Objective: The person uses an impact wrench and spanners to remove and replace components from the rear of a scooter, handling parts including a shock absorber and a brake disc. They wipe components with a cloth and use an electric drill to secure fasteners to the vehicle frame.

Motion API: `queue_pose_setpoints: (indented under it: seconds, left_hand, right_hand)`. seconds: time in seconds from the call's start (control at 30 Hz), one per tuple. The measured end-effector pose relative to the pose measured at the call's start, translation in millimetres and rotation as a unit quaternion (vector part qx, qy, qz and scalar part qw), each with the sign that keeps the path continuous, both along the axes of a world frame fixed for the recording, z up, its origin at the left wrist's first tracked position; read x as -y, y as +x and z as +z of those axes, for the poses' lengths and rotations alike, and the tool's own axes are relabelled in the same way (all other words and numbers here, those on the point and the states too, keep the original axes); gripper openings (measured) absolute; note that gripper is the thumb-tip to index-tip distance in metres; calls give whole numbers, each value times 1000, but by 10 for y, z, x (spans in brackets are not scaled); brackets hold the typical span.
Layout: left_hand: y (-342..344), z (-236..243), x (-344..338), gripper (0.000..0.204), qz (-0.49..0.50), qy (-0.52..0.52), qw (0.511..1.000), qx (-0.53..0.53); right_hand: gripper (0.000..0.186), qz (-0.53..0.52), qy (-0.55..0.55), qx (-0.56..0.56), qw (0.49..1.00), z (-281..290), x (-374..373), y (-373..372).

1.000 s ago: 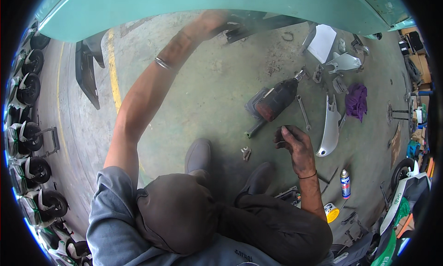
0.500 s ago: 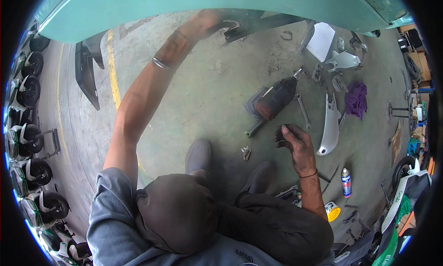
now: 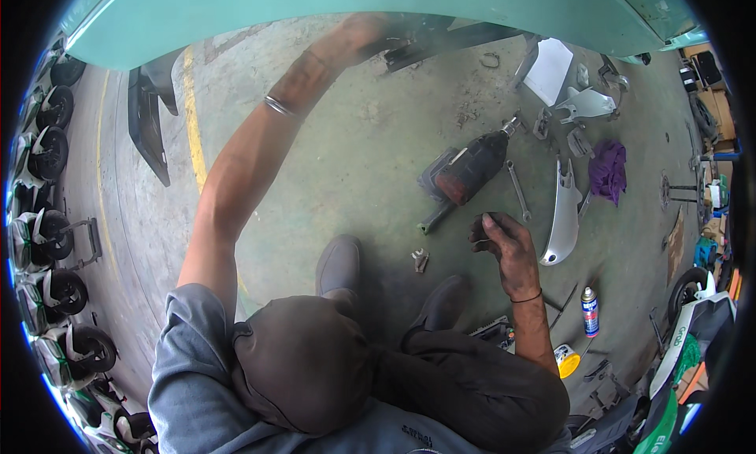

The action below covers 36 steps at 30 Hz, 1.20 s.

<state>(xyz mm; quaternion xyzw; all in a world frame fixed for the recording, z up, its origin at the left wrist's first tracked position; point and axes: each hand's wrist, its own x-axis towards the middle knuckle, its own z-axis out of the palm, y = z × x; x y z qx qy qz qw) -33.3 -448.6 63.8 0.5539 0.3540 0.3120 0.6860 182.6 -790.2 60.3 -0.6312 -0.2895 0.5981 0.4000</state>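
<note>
My left arm stretches forward, and my left hand (image 3: 366, 35) reaches under the edge of a large teal body panel (image 3: 331, 3). Its fingers are hidden or blurred against a dark bracket-like part (image 3: 453, 43), so I cannot see what they hold. Over the floor on the right, my right hand (image 3: 508, 245) hangs with dirt-darkened fingers curled in and the thumb against them. Whatever is in that pinch, if anything, I cannot make out. Beyond it lies a dark cordless impact wrench (image 3: 476, 166), with a combination wrench (image 3: 518, 190) to its right.
A silver curved cover (image 3: 561, 218), a purple cloth (image 3: 607, 170) and a white panel (image 3: 549, 70) lie to the right. A spray can (image 3: 590, 312) and yellow tub (image 3: 566, 361) are nearer me. A small metal part (image 3: 420, 260) lies by my shoes. Motorbikes (image 3: 53, 155) line the left.
My left hand has shifted slightly at the dark part under the teal panel, and its fingers show less. My right hand has hardly moved.
</note>
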Motion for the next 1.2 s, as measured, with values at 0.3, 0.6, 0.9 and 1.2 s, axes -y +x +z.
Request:
queue_pose_setpoints:
  seconds: [0.3, 0.6, 0.9, 1.2]
  left_hand:
    - [-17, -36, -46, 16, 8, -20, 1000, -4]
    - [2, -5, 1, 17, 26, -10, 1000, -10]
    - [24, 41, 15, 22, 27, 5, 999, -32]
    - [10, 36, -29, 23, 20, 2, 1000, -22]
  right_hand:
    - [36, 0, -3, 0, 1000, -28, -2, 4]
    - [38, -3, -2, 0, 1000, -37, 8, 13]
    - [38, -2, -4, 3, 1000, -42, 14, 25]
    - [39, 3, -4, 5, 1000, -36, 2, -12]
